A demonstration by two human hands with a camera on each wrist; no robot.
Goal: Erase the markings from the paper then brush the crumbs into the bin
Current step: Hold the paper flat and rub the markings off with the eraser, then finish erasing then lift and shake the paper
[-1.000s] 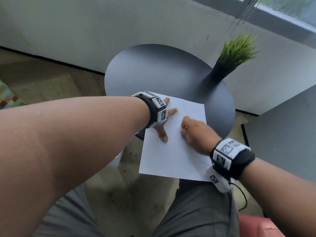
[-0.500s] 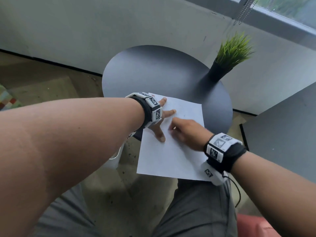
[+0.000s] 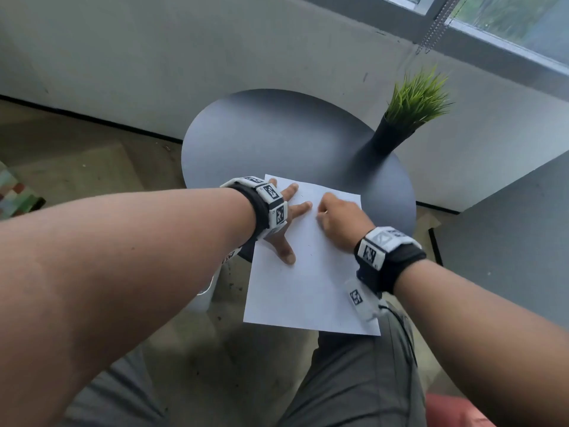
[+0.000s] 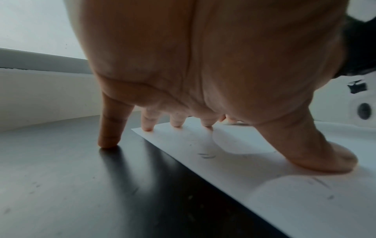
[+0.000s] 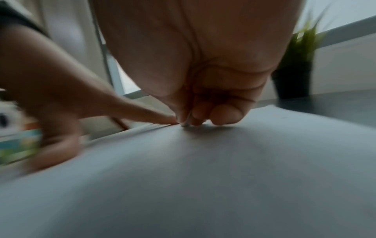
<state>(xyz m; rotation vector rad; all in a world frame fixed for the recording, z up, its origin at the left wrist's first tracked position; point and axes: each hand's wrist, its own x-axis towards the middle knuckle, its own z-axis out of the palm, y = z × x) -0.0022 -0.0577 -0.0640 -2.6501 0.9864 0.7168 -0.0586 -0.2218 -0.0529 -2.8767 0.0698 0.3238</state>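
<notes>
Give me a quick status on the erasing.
Left hand spread flat, pinning paper. Right hand pinching small eraser against sheet. Faint marks remain. Nothing in the way.

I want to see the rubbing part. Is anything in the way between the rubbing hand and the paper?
Nothing visible is. The right hand already sits on the paper, fingertips pinched down against it, while the left hand presses the sheet flat beside it.

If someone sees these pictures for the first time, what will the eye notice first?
First, the white paper hanging over the near edge of the round dark table, the left hand spread flat on it. Beside it, the right hand presses curled fingertips onto the sheet. Then the green plant at the table's far right.
</notes>
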